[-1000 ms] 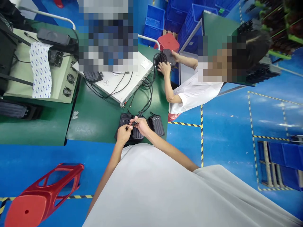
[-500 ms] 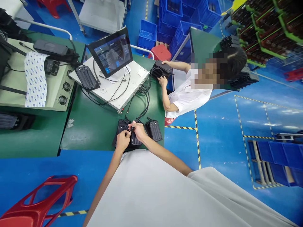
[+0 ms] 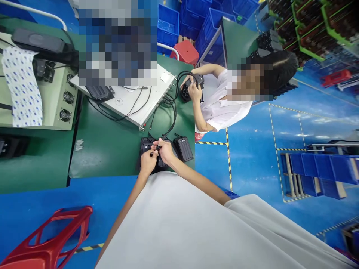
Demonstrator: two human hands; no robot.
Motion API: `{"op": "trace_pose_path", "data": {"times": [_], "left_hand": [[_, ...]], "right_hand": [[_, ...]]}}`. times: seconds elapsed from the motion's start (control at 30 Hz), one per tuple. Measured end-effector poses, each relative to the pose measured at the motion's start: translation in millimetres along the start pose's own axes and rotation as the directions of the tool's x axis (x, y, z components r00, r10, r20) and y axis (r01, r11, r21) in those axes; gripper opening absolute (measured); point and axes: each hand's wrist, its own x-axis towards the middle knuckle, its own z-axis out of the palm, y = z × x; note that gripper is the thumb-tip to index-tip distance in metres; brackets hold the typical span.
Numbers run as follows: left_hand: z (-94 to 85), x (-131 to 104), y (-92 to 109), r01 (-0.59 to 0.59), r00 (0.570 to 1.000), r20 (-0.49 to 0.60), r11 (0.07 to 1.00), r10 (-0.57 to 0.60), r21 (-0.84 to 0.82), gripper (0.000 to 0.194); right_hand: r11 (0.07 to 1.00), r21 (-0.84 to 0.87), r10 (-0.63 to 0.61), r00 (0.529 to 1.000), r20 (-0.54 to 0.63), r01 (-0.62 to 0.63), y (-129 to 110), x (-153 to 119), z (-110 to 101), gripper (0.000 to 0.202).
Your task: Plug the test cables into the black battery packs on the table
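Observation:
My right hand (image 3: 165, 150) is closed on a black cable plug (image 3: 158, 147) over the near edge of the green table (image 3: 109, 160). Beside it, my left hand (image 3: 148, 160) is closed in a pinch at a small dark piece that I cannot make out. Under both hands lie black ribbed devices (image 3: 146, 146), partly hidden by the fingers. Another black device (image 3: 184, 148) rests just to the right. Black cables (image 3: 174, 119) run from the white metal box (image 3: 134, 108) down to my right hand.
Across the table, a person in a white shirt (image 3: 224, 112) handles a black device (image 3: 186, 91). A beige unit with fans (image 3: 56, 112) stands at the left. A red chair (image 3: 50, 239) is at lower left, and a red stool (image 3: 186, 52) stands behind the table.
The view has shifted, and the screen area is now blurred out. My hands stay close together over the devices. The other person's hands have moved on their black device.

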Motion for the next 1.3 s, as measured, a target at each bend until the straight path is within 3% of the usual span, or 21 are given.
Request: {"op": "trace_pose_path", "data": {"times": [0.2,0.4,0.53,0.67,0.87,1.03,1.2,1.3], "left_hand": [[-0.7,1,-1,0.02,1.0,0.01,0.999,-0.021,0.039,0.03],[-3.2,-18,-12,0.044,0.998,0.054,0.999,-0.043,-0.009,0.027],[-11.1,-19,-15,-0.013,0.998,0.057,0.99,0.021,-0.14,0.037],[-16.5,-16,-18,-0.022,0.984,0.169,0.982,0.054,-0.186,0.049],[-20.3,-16,-26,-0.042,0.965,0.245,0.973,0.098,-0.226,0.045],[-21.5,-15,-31,0.007,0.964,0.253,0.941,0.084,-0.339,0.042],[-26.7,-20,-32,-0.011,0.991,0.123,0.949,0.052,-0.315,0.048],[-26.7,-23,-32,0.074,0.991,0.131,0.889,-0.016,-0.452,0.065]], "right_hand": [[0.998,-0.016,-0.055,0.993,-0.103,0.054,7,9,12,0.035],[0.951,0.036,-0.285,0.916,-0.283,0.307,-39,32,9,0.031],[0.98,0.152,-0.111,0.986,-0.122,0.129,-50,23,4,0.033],[0.985,0.171,-0.005,1.0,0.004,0.004,-48,3,-6,0.036],[0.999,-0.022,0.039,0.999,-0.004,-0.039,-52,-16,-38,0.042],[0.982,-0.18,-0.071,0.995,-0.065,0.059,-45,-32,-59,0.042],[0.993,-0.119,-0.024,0.994,-0.106,0.011,-53,-34,-70,0.038],[0.998,-0.054,0.027,0.997,-0.075,-0.032,-60,-28,-76,0.039]]}}
